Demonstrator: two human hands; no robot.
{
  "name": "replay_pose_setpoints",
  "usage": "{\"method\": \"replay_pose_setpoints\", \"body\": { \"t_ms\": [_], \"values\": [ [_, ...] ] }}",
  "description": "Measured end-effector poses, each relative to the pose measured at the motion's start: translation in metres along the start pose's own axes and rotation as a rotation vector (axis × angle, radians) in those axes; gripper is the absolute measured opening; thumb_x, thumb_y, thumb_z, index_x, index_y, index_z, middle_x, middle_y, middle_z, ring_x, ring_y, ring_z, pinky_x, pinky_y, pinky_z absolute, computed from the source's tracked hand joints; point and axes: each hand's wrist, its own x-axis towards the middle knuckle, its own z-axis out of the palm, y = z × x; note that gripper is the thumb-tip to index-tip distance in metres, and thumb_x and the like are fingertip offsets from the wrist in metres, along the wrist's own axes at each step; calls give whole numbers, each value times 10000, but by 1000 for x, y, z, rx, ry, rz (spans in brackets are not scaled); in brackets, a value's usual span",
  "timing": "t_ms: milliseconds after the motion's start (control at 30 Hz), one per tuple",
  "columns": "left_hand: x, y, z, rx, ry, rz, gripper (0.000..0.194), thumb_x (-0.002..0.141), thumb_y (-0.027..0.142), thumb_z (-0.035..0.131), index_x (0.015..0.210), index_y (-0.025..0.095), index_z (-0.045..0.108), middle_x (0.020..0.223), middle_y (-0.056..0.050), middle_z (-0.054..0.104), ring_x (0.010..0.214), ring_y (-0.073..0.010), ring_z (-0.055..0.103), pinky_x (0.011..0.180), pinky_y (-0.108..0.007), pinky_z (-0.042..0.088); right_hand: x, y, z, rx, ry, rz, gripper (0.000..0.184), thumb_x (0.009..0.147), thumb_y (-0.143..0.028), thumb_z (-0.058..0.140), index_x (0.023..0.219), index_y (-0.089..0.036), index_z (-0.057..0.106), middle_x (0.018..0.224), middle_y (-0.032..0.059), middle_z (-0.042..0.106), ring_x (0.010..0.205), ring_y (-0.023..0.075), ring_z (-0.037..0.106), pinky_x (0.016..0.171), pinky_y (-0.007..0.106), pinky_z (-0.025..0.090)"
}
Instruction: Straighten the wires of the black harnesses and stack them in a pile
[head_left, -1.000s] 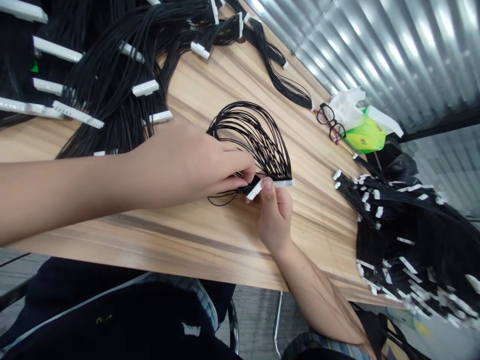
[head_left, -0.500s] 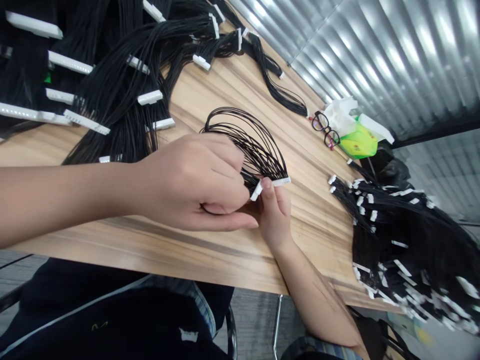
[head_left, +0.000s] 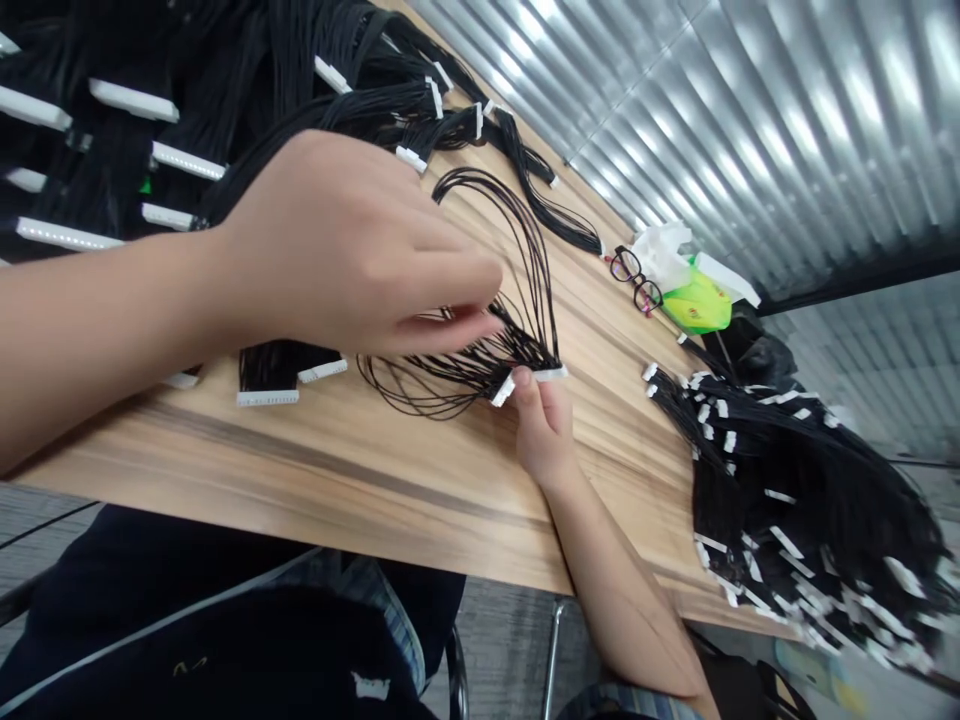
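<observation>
My right hand (head_left: 544, 420) pinches the white connectors (head_left: 504, 390) of a black wire harness (head_left: 480, 370) between thumb and fingers. Thin wires fan out from these connectors in loops, one group arching upward and another spreading low over the table. My left hand (head_left: 360, 250) is above the harness, its fingers curled and the thumb close to the index finger. Some wires pass behind that hand, and whatever its fingertips grip is hidden.
Bundles of black wires (head_left: 187, 60) with white connectors cover the table's left side. Another large pile (head_left: 825, 470) lies to the right. Glasses (head_left: 636, 280) and a green packet (head_left: 697, 300) sit near the corrugated metal wall (head_left: 675, 120). The wooden table's (head_left: 360, 490) front edge runs before my lap.
My left hand has moved up and left, away from my right hand. The wire loops have spread wider, some now showing low on the table. My right hand keeps its hold on the connectors.
</observation>
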Motion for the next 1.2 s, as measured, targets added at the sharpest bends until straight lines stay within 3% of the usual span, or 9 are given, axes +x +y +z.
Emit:
{"method": "replay_pose_setpoints", "body": {
  "t_ms": [67,133,333,433,533,633,867,1067,1200],
  "values": [
    [1,1,0,59,-54,-127,653,1082,528,276,852,167,769,650,2,570,625,-53,419,656,-231,261,0,-3,0,-65,-42,-57,459,1026,-556,523,708,-249,646,657,-3,614,670,186,554,674,338,449],
    [-1,3,1,74,-104,-167,610,1102,505,290,983,181,794,700,-8,616,679,-73,472,699,-237,329,0,-4,-1,-106,-50,-99,460,1032,-539,518,700,-245,643,657,-5,605,663,181,545,669,337,439],
    [-6,-6,7,-136,-78,-27,520,1098,563,406,1027,224,794,964,-3,737,717,-74,524,755,-254,389,-3,1,-1,53,-67,17,422,1008,-580,543,801,-258,720,733,14,672,767,214,646,834,381,569],
    [-5,-6,11,-269,-26,-60,456,1101,535,434,1091,250,790,1143,-1,756,853,-102,622,737,-239,366,-9,-4,1,200,-161,118,442,966,-652,568,903,-264,769,860,39,742,906,256,715,952,451,600],
    [-6,-3,19,-349,-16,-24,384,1104,486,442,1122,321,788,1120,34,775,907,-122,681,662,-260,329,-13,-13,3,273,-310,171,480,957,-681,560,887,-266,790,871,43,766,916,260,742,986,481,609],
    [-8,0,27,-449,-12,62,331,1103,432,450,1115,363,773,1093,57,781,921,-129,720,626,-283,342,-16,-19,4,304,-366,180,467,964,-668,564,906,-271,803,908,43,789,942,260,754,1025,505,592],
    [-9,2,29,-675,-95,136,237,1087,342,516,1103,389,748,1097,81,774,925,-80,731,758,-199,487,-18,-22,6,354,-451,200,474,962,-672,560,934,-264,800,904,47,793,957,264,760,1004,494,602],
    [-9,7,31,-736,-70,50,261,1080,324,503,1061,362,760,1078,61,775,937,-99,724,776,-200,470,-17,-20,7,424,-447,209,461,984,-647,549,947,-270,811,854,37,780,954,260,762,1015,491,594],
    [-8,7,30,-702,-41,-77,229,1039,405,567,995,302,766,954,32,758,822,-115,678,670,-246,399,-15,-16,7,495,-427,242,442,984,-626,569,949,-255,806,927,49,798,998,265,767,1036,478,591]
  ]
}}
